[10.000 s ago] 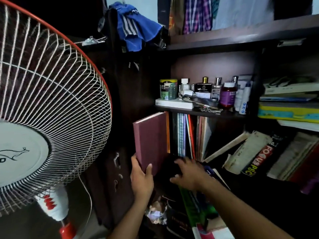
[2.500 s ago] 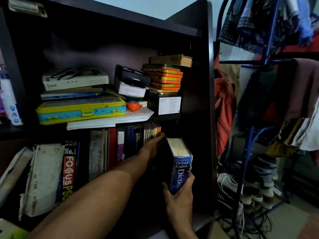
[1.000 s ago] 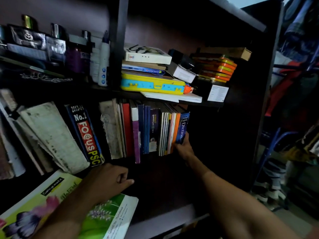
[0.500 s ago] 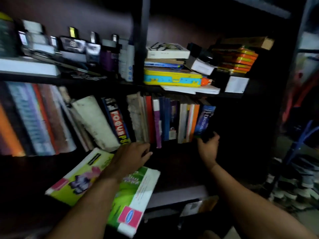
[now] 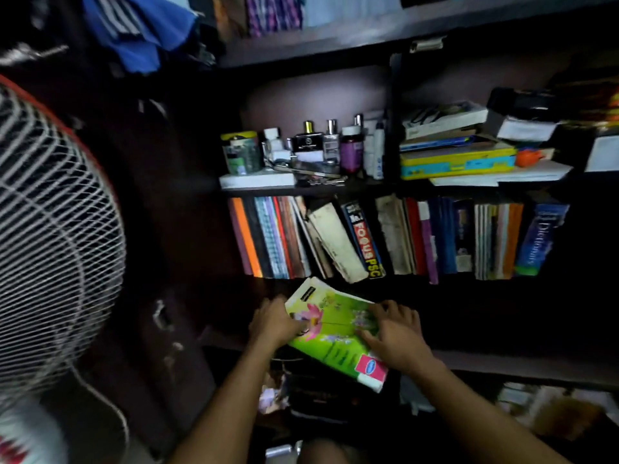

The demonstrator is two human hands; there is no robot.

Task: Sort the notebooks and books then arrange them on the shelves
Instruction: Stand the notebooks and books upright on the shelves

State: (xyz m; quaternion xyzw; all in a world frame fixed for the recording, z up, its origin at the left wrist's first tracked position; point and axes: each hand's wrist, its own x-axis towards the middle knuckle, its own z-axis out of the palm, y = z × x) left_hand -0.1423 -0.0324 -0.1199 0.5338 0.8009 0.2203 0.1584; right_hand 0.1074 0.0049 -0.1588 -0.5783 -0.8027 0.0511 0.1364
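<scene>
A green book with a pink flower on its cover (image 5: pixel 335 336) lies tilted on the lower shelf board (image 5: pixel 502 363), its near corner sticking out past the edge. My left hand (image 5: pixel 273 321) grips its left edge, fingers curled onto the cover. On the cover's right side rests my right hand (image 5: pixel 397 336), fingers spread. Above them a row of upright books (image 5: pixel 435 239) fills the middle shelf, with a leaning "FOCUS PSC" book (image 5: pixel 365 244) and a blue dictionary (image 5: pixel 539 242) at the right end.
A standing fan (image 5: pixel 50 229) crowds the left. Bottles and jars (image 5: pixel 328 145) and a yellow-blue case (image 5: pixel 455 164) under stacked boxes fill the upper shelf. Blue clothing (image 5: pixel 140 28) hangs overhead. Dark books and crumpled paper (image 5: pixel 274 396) lie below the green book.
My right hand has left the blue dictionary and come down onto the green book's cover. My left hand shifted to the book's left edge. The view swung left, showing the fan.
</scene>
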